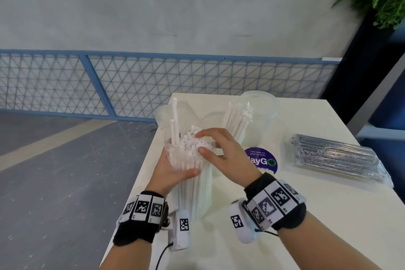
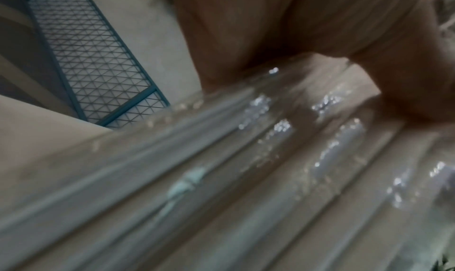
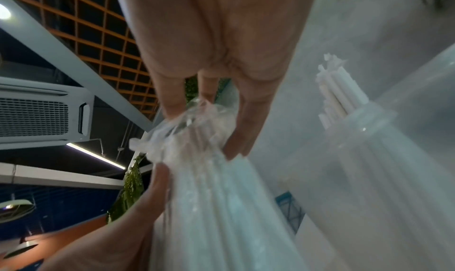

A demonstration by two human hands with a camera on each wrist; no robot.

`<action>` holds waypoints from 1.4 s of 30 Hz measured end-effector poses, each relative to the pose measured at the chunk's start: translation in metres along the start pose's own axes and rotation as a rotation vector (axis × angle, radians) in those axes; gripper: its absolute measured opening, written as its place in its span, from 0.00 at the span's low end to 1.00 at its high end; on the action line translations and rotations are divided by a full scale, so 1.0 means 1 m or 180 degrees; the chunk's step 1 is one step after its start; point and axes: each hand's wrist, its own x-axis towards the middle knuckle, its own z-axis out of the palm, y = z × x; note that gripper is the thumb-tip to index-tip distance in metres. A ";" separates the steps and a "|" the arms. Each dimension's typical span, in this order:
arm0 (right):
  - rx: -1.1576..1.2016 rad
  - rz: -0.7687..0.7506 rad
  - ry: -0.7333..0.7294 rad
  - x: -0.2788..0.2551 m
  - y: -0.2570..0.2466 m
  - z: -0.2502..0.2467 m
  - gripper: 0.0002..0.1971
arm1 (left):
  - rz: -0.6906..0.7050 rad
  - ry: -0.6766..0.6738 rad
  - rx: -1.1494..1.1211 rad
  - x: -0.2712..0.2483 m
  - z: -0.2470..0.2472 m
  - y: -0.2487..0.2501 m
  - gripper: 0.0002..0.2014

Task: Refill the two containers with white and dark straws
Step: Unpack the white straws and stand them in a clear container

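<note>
Wrapped round the bundle of white paper-wrapped straws in its clear plastic bag (image 1: pixel 192 173), my left hand (image 1: pixel 173 171) grips it upright, thumb across the front, so the open mouth faces up and nothing slides out. That bundle stands near the left edge of the white desk (image 1: pixel 306 215), which I judge the main hazard: a tilt to the left would send straws onto the floor.

Just to the right, my right hand (image 1: pixel 221 151) reaches over the top, fingers (image 3: pixel 172 92) and thumb curled onto the crumpled plastic and the straw ends. Whether it pinches the film alone or also the straws, I cannot tell; I judge I am peeling the bag open to draw straws out.

Behind the bundle stands a clear plastic container holding a few white straws (image 1: pixel 237 120), leaning and far from full. Further right is a second clear plastic container (image 1: pixel 260 116), apparently empty, with room above both rims for lowering straws in.

Between my right hand and the containers lies a round purple sticker (image 1: pixel 263 161) on the desk. Far right, well apart, a flat clear packet of dark straws (image 1: pixel 337 158) lies unopened near the desk's right edge. Bare desk lies between it and my right wrist.
</note>
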 end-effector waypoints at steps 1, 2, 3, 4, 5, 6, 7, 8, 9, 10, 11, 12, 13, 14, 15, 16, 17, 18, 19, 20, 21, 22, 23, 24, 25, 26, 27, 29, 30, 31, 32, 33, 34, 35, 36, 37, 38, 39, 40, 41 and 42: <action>-0.0039 -0.0081 -0.0128 0.001 0.000 -0.002 0.11 | -0.0023 0.0023 0.0030 -0.001 0.000 0.002 0.46; -0.0045 -0.0095 -0.0202 0.001 0.001 -0.004 0.07 | -0.0060 0.0094 0.0074 -0.003 0.000 0.003 0.45; -0.0037 -0.0109 -0.0225 0.001 0.001 -0.005 0.04 | -0.0101 0.0218 0.0121 -0.004 -0.001 0.003 0.42; -0.0029 -0.0145 -0.0219 0.001 0.000 -0.006 0.03 | -0.0130 0.0325 0.0155 -0.005 0.000 0.004 0.38; -0.0140 -0.0269 -0.0170 0.001 0.000 -0.007 0.05 | -0.0135 0.0417 0.0188 -0.005 -0.001 0.003 0.34; -0.0452 -0.0512 -0.0062 0.001 -0.002 -0.008 0.07 | -0.0139 0.0477 0.0220 -0.005 -0.001 0.003 0.33; -0.0876 -0.0824 0.0053 0.001 -0.004 -0.008 0.09 | -0.0159 0.0547 0.0272 -0.004 0.000 0.001 0.34; -0.1208 -0.1130 0.0125 0.001 -0.007 -0.008 0.11 | -0.0177 0.0599 0.0294 -0.004 0.000 0.001 0.34; -0.1397 -0.1316 0.0127 0.001 -0.010 -0.009 0.12 | -0.0171 0.0656 0.0297 -0.003 -0.001 0.000 0.34; -0.1446 -0.1341 0.0092 0.001 -0.013 -0.009 0.14 | -0.0171 0.0691 0.0295 -0.003 -0.001 0.000 0.33; -0.1458 -0.1222 0.0066 0.000 -0.016 -0.010 0.17 | -0.0170 0.0728 0.0305 -0.003 -0.001 -0.001 0.31; -0.1539 -0.1031 0.0067 0.000 -0.018 -0.010 0.19 | -0.0176 0.0775 0.0324 -0.003 -0.001 -0.002 0.29; -0.1708 -0.0786 0.0049 0.000 -0.020 -0.010 0.20 | -0.0187 0.0844 0.0361 -0.003 -0.001 -0.002 0.27; -0.1908 -0.0530 0.0018 0.000 -0.021 -0.010 0.19 | -0.0200 0.0867 0.0366 -0.004 0.000 -0.001 0.24; -0.2029 -0.0298 -0.0003 0.001 -0.021 -0.010 0.18 | -0.0196 0.0853 0.0352 -0.004 0.001 0.000 0.22; -0.2028 -0.0109 0.0000 0.001 -0.020 -0.009 0.17 | -0.0192 0.0795 0.0340 -0.004 0.002 0.000 0.22; -0.1931 0.0039 0.0045 0.001 -0.019 -0.008 0.16 | -0.0197 0.0747 0.0343 -0.005 0.003 0.000 0.22; -0.1795 0.0168 0.0104 0.002 -0.017 -0.007 0.15 | -0.0197 0.0707 0.0342 -0.005 0.004 0.000 0.23; -0.1641 0.0300 0.0161 0.004 -0.015 -0.006 0.14 | -0.0185 0.0695 0.0324 -0.005 0.004 -0.001 0.24; -0.1498 0.0427 0.0199 0.006 -0.013 -0.006 0.14 | -0.0182 0.0671 0.0284 -0.005 0.003 -0.001 0.25; -0.1369 0.0556 0.0206 0.008 -0.010 -0.007 0.14 | -0.0182 0.0648 0.0233 -0.005 0.003 -0.002 0.27; -0.1245 0.0675 0.0189 0.009 -0.008 -0.007 0.15 | -0.0180 0.0606 0.0185 -0.004 0.002 -0.003 0.30; -0.1098 0.0789 0.0149 0.010 -0.007 -0.007 0.16 | -0.0186 0.0543 0.0145 -0.004 0.001 -0.003 0.33; -0.0926 0.0883 0.0076 0.009 -0.007 -0.007 0.17 | -0.0205 0.0460 0.0136 -0.004 0.001 -0.003 0.36; -0.0765 0.0939 -0.0022 0.008 -0.007 -0.006 0.19 | -0.0224 0.0348 0.0170 -0.004 0.000 -0.002 0.38; -0.0660 0.0958 -0.0144 0.006 -0.007 -0.004 0.22 | -0.0244 0.0213 0.0243 -0.003 0.001 -0.001 0.40; -0.0617 0.0940 -0.0270 0.004 -0.008 -0.002 0.25 | -0.0263 0.0089 0.0332 -0.003 0.001 -0.001 0.41; -0.0646 0.0852 -0.0361 0.002 -0.008 0.002 0.28 | -0.0269 -0.0022 0.0441 -0.003 0.003 -0.001 0.42; -0.0693 0.0816 -0.0287 0.002 -0.008 0.002 0.28 | -0.0241 -0.0010 0.0474 -0.003 0.003 -0.002 0.42; -0.0772 0.0771 -0.0172 0.003 -0.007 0.002 0.28 | -0.0202 0.0022 0.0492 -0.003 0.003 -0.002 0.42; -0.0900 0.0697 -0.0084 0.004 -0.006 0.001 0.28 | -0.0182 0.0050 0.0505 -0.003 0.002 -0.003 0.42; -0.1071 0.0602 -0.0062 0.006 -0.004 0.001 0.29 | -0.0170 0.0057 0.0507 -0.004 0.003 -0.003 0.41; -0.1225 0.0525 -0.0102 0.007 -0.003 0.002 0.31 | -0.0170 0.0066 0.0515 -0.003 0.003 -0.004 0.40; -0.1304 0.0492 -0.0153 0.008 -0.002 0.002 0.33 | -0.0167 0.0073 0.0518 -0.003 0.004 -0.004 0.39; -0.1272 0.0490 -0.0183 0.009 -0.001 0.003 0.34 | -0.0176 0.0085 0.0511 -0.002 0.004 -0.004 0.39; -0.1147 0.0499 -0.0166 0.009 0.000 0.004 0.35 | -0.0182 0.0094 0.0486 -0.002 0.004 -0.004 0.39; -0.0952 0.0507 -0.0087 0.009 0.001 0.005 0.34 | -0.0194 0.0105 0.0448 -0.002 0.003 -0.005 0.41; -0.0731 0.0525 0.0033 0.008 0.004 0.008 0.32 | -0.0200 0.0119 0.0413 -0.001 0.003 -0.006 0.42; -0.0533 0.0539 0.0165 0.006 0.005 0.010 0.29 | -0.0200 0.0138 0.0402 -0.001 0.003 -0.007 0.44; -0.0391 0.0540 0.0286 0.004 0.008 0.014 0.26 | -0.0196 0.0170 0.0416 0.000 0.003 -0.009 0.44; -0.0295 0.0530 0.0378 0.002 0.010 0.019 0.24 | -0.0197 0.0202 0.0448 0.000 0.003 -0.009 0.45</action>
